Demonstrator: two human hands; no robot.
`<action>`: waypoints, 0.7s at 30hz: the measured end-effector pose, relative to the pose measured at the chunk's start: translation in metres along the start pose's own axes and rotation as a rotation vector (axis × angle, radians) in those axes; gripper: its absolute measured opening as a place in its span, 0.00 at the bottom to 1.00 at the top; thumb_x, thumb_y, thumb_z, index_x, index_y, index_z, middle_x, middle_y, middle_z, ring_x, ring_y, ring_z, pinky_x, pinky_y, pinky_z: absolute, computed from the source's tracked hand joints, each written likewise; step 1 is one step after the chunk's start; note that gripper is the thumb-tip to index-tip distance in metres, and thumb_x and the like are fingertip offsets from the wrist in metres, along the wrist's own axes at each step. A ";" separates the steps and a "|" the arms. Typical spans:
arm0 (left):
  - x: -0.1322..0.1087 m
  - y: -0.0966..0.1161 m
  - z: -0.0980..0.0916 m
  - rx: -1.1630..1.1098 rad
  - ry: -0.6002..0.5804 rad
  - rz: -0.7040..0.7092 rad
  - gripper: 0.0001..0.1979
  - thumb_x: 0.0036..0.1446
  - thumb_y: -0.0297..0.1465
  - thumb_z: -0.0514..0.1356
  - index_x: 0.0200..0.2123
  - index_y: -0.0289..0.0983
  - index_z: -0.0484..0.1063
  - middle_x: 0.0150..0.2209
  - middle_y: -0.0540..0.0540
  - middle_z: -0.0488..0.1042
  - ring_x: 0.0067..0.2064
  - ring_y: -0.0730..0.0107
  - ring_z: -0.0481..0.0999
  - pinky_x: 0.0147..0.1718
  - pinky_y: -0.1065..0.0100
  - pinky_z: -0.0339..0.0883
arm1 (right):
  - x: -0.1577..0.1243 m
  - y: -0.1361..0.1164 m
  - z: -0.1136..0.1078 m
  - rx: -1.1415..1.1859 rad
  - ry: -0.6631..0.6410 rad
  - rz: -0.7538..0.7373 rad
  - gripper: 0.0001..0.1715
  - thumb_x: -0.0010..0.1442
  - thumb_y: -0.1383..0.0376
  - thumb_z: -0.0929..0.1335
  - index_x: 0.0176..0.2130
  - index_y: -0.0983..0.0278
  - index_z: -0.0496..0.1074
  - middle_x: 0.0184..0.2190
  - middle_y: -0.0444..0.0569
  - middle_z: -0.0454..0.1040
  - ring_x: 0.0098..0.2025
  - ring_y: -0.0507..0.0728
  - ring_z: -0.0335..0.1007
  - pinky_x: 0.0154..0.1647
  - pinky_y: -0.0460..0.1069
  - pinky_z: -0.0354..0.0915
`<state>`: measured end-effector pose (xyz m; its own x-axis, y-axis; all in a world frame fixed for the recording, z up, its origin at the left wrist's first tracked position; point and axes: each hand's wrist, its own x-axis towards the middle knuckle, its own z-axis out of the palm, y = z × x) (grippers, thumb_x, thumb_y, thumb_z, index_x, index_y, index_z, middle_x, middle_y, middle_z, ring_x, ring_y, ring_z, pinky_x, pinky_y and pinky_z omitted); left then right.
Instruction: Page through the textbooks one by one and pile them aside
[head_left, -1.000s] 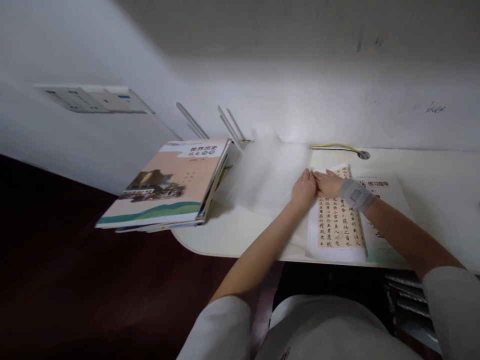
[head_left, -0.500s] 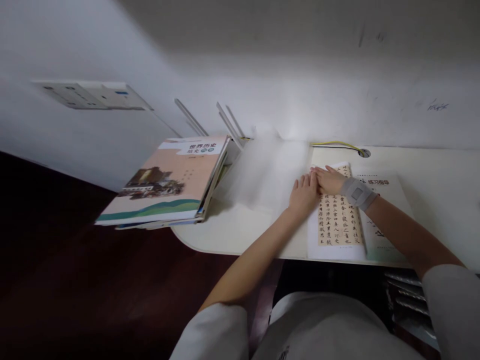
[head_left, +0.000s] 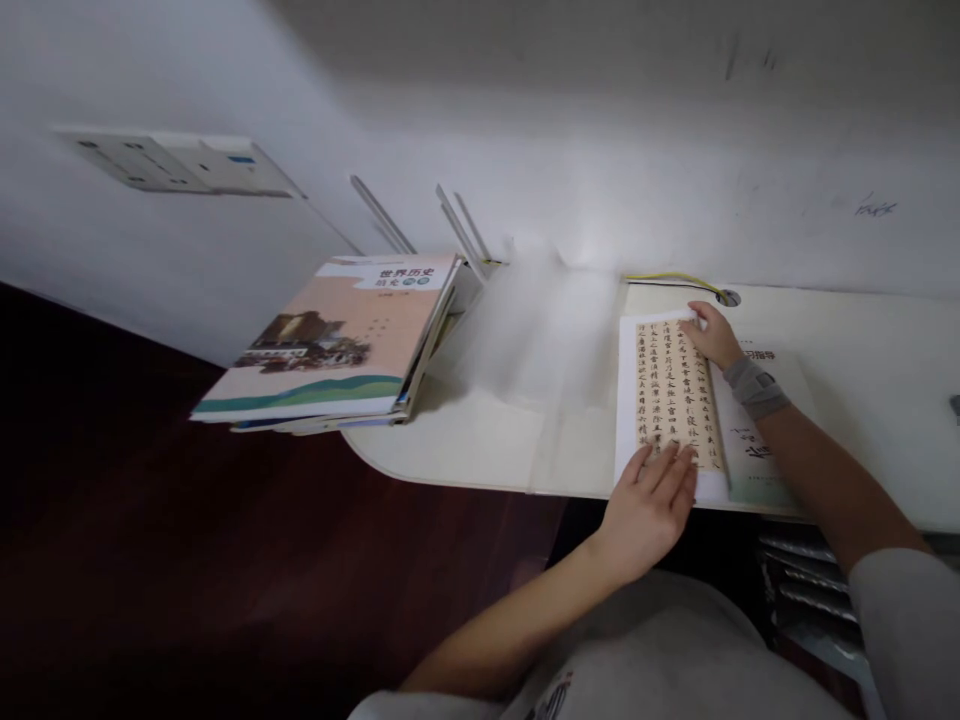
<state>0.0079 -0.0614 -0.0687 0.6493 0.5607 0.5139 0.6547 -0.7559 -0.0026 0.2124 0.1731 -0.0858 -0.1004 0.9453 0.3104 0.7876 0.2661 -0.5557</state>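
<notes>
A booklet point(head_left: 667, 385) with columns of brush calligraphy on a tan panel lies at the desk's front edge. Partly under or beside it, on the right, is a pale green-white workbook cover point(head_left: 757, 455) with Chinese print. My left hand point(head_left: 651, 500) rests on the booklet's lower edge, fingers extended over the calligraphy. My right hand point(head_left: 711, 335), with a grey band point(head_left: 756, 388) on its wrist, touches the booklet's upper right corner, thumb and forefinger apart. Its other fingers are partly hidden.
On the left, a stack of books topped by a pink history book point(head_left: 322, 345) overhangs the desk point(head_left: 450, 455). A translucent sheet-like object point(head_left: 540, 330) stands in the middle. Yellow and black cables point(head_left: 675, 278) run to a hole at the back. A socket panel point(head_left: 172, 162) is on the wall.
My hands, together at the booklet's left edge before, have parted. The left moved toward me to the lower edge; the right moved up and right to the top corner, uncovering more calligraphy.
</notes>
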 end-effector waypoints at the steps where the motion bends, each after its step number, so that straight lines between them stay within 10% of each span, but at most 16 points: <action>1: -0.006 0.002 0.001 0.003 0.034 -0.020 0.12 0.63 0.29 0.54 0.47 0.33 0.72 0.54 0.39 0.72 0.54 0.60 0.71 0.53 0.57 0.64 | -0.002 -0.001 0.004 0.000 0.012 0.010 0.34 0.61 0.54 0.58 0.60 0.69 0.60 0.56 0.62 0.66 0.57 0.66 0.63 0.57 0.61 0.61; 10: -0.033 0.003 0.005 0.018 0.066 -0.112 0.11 0.63 0.26 0.52 0.43 0.33 0.73 0.41 0.41 0.77 0.39 0.66 0.74 0.38 0.64 0.67 | -0.022 -0.011 0.016 0.142 -0.053 0.043 0.39 0.59 0.52 0.62 0.63 0.68 0.57 0.67 0.60 0.48 0.68 0.65 0.44 0.65 0.60 0.52; 21: -0.041 0.005 0.025 -0.003 0.109 -0.227 0.10 0.63 0.27 0.54 0.43 0.35 0.73 0.38 0.44 0.77 0.36 0.67 0.72 0.35 0.65 0.65 | -0.031 0.000 0.023 0.361 0.110 0.121 0.38 0.52 0.57 0.67 0.60 0.62 0.61 0.66 0.56 0.50 0.67 0.68 0.45 0.64 0.65 0.50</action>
<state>-0.0060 -0.0797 -0.1109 0.4401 0.6762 0.5908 0.7778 -0.6159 0.1256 0.2019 0.1482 -0.1130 0.0614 0.9534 0.2955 0.5236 0.2213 -0.8227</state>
